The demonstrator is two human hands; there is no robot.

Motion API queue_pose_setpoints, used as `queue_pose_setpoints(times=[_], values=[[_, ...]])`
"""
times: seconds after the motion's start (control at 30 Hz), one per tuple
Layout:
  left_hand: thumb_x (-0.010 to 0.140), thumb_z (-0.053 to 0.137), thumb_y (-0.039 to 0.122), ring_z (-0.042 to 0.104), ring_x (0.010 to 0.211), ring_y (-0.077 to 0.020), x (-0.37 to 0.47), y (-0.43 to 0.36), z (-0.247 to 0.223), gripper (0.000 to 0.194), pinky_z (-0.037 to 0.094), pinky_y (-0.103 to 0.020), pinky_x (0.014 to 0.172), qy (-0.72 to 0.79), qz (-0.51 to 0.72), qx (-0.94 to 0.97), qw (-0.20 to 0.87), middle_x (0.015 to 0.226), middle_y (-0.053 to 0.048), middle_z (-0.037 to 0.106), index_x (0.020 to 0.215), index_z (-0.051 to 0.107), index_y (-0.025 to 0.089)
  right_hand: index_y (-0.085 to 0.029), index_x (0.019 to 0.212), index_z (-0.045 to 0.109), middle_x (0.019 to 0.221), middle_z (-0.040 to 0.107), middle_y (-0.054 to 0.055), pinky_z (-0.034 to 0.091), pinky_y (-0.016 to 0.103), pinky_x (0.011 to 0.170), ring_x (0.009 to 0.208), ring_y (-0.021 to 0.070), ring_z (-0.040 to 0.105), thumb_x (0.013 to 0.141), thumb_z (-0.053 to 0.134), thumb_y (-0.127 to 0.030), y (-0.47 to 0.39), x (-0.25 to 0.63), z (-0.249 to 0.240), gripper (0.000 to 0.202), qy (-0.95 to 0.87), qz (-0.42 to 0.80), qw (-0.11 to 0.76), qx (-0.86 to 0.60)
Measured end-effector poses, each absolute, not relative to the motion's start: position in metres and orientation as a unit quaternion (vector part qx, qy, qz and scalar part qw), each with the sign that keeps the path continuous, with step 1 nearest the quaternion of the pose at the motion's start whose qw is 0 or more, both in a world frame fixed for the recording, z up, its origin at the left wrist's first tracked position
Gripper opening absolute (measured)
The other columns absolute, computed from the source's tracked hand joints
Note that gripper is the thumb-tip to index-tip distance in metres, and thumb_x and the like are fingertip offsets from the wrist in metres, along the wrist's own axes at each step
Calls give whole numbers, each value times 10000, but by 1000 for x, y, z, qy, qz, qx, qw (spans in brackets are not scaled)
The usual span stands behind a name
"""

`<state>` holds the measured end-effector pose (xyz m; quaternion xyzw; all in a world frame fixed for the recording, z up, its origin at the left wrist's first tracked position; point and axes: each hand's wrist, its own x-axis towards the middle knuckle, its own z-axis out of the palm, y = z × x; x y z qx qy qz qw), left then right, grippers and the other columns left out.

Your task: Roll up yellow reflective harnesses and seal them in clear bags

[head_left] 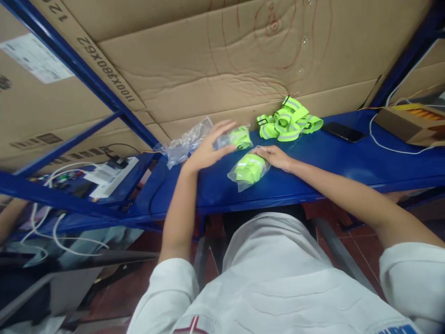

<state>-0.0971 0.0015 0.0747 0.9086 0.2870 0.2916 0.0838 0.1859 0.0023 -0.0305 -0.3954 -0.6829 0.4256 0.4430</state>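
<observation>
On the blue table [222,188], my right hand [276,157] pinches the upper right corner of a clear plastic bag holding a rolled yellow-green reflective strap [249,168]. My left hand [211,147] is raised with thumb and fingers apart, holding nothing. Just beyond its thumb lies a second bagged strap [240,138]. Crumpled clear bags [189,139] lie behind and to the left of the left hand. A loose pile of yellow-green straps with grey stripes and black buckles [289,121] rests at the back, against the cardboard.
A black phone [344,132] lies right of the pile, near an open cardboard box [413,125] and a white cable. At the left, a white power strip [114,178] with cables sits beyond a blue frame bar. Another person's arm [12,215] shows at the far left.
</observation>
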Motion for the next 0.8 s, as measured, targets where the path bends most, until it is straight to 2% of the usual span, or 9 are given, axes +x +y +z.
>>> queue_pose_setpoints(times=[0.07,0.13,0.23,0.3,0.47,0.57,0.63,0.7,0.8], values=[[1055,486,575,460,1521,-306,-142,-7,65,539,322,-510,1299,424,301,853,-34,1592,-119,530,1475,621,266,-182,1079,835,1037,819,75,649,400,792,892,260,752,861,678,-786,5,187,-36,661,-653,437,458,-416],[1071,427,556,452,1519,-328,-187,-16,46,514,315,-538,1295,534,268,795,-104,1579,-123,538,1392,695,256,-179,1022,833,956,812,72,652,385,699,791,240,735,881,692,-741,8,186,-41,596,-626,446,470,-433],[1088,317,518,466,1503,-292,-242,-29,16,591,345,-469,1283,617,233,744,-105,1578,-156,523,1439,677,208,-177,959,826,853,786,63,633,364,599,666,211,695,899,726,-664,12,183,-43,501,-599,456,478,-452],[1094,242,503,452,1509,-296,-262,-34,2,636,335,-488,1285,641,223,728,-102,1586,-171,502,1459,667,203,-179,939,823,818,772,56,627,356,579,629,200,679,905,741,-626,13,182,-43,456,-589,460,478,-461],[1087,208,536,352,1571,-351,-259,-33,-8,659,242,-589,1304,650,189,732,-71,1672,-133,411,1376,742,279,-181,907,801,827,768,57,648,374,601,643,207,689,908,745,-616,9,182,-37,438,-583,461,465,-481],[1082,207,578,347,1571,-379,-250,-30,-6,665,225,-672,1274,657,157,736,-32,1667,-112,443,1312,777,324,-177,918,789,870,774,63,653,379,631,666,209,698,931,717,-602,4,180,-33,431,-589,454,452,-493],[1079,213,598,362,1565,-386,-248,-31,-2,660,241,-702,1252,661,146,736,-14,1653,-120,469,1344,757,334,-175,938,784,896,779,61,649,373,654,685,209,704,952,686,-596,1,179,-31,433,-595,446,440,-503],[1080,223,594,349,1577,-384,-244,-39,5,653,248,-702,1250,663,150,734,-14,1670,-146,443,1462,671,311,-167,923,777,881,776,56,633,361,672,695,212,706,966,655,-604,-1,179,-28,456,-604,429,428,-517],[1094,224,537,389,1558,-338,-230,-71,14,655,314,-602,1261,631,192,751,-42,1664,-168,442,1585,526,226,-145,816,755,786,751,56,593,346,719,729,236,711,970,627,-630,-1,186,-20,524,-623,383,407,-547]])
